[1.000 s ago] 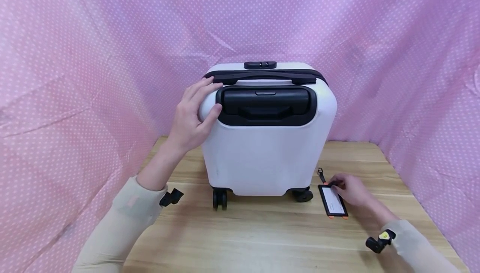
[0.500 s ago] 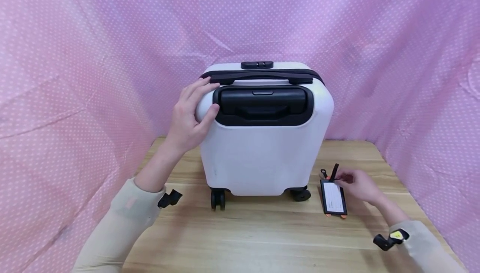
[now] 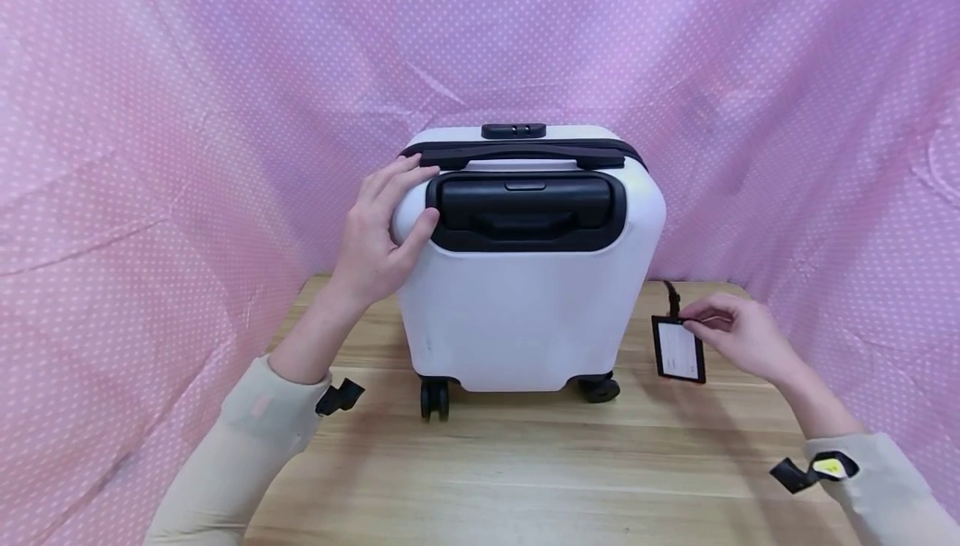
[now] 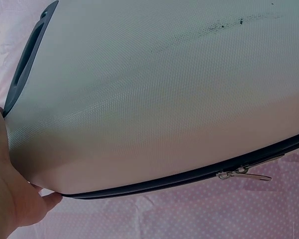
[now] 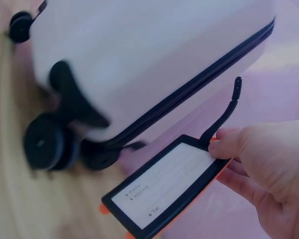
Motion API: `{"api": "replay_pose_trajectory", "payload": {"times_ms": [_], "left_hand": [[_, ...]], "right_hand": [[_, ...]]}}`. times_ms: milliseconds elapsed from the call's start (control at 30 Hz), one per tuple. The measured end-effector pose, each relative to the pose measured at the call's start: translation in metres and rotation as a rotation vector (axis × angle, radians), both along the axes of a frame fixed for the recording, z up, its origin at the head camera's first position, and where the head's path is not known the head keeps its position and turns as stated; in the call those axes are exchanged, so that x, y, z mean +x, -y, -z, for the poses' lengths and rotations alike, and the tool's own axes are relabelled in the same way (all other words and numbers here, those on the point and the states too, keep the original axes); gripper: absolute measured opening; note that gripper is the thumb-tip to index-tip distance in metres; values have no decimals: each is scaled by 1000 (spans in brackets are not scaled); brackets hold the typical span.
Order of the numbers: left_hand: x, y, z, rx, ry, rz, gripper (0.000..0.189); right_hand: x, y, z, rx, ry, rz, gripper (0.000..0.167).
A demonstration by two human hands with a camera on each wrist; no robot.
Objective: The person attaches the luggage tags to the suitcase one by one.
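Note:
A white hard-shell suitcase [image 3: 517, 313] stands upright on its wheels, its black handle recess facing me. My left hand [image 3: 378, 233] rests on its upper left corner, thumb at the front and fingers over the top edge. To the right of the suitcase, my right hand [image 3: 742, 333] pinches a luggage tag [image 3: 679, 351] between thumb and fingers at its strap end. The tag has a black frame, orange edging and a white card with printed lines for name, address and tel. Its black strap [image 5: 223, 118] sticks up free. In the left wrist view, zipper pulls [image 4: 244, 175] show along the suitcase's seam.
The suitcase stands on a wooden table [image 3: 480, 471]. Pink polka-dot cloth [image 3: 187, 154] hangs behind and along both sides. Black wheels [image 3: 435, 398] stick out under the suitcase, and a combination lock [image 3: 513, 131] sits on top.
My right hand has picked the luggage tag up off the table, raising it away from me and slightly right. My left hand keeps its place on the suitcase corner.

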State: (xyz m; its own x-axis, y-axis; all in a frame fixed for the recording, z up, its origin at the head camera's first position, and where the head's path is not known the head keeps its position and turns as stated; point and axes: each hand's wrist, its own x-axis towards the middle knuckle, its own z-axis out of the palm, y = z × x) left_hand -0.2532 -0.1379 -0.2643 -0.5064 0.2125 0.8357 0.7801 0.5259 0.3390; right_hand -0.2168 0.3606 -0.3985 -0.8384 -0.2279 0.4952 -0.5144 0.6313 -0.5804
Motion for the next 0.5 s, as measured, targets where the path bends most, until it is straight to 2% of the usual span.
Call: {"api": "replay_pose_trajectory", "payload": {"times_ms": [500], "left_hand": [[0,-1,1,9,-10,0,44]], "right_hand": [[14,6,-101,171,-306,208,28]]}}
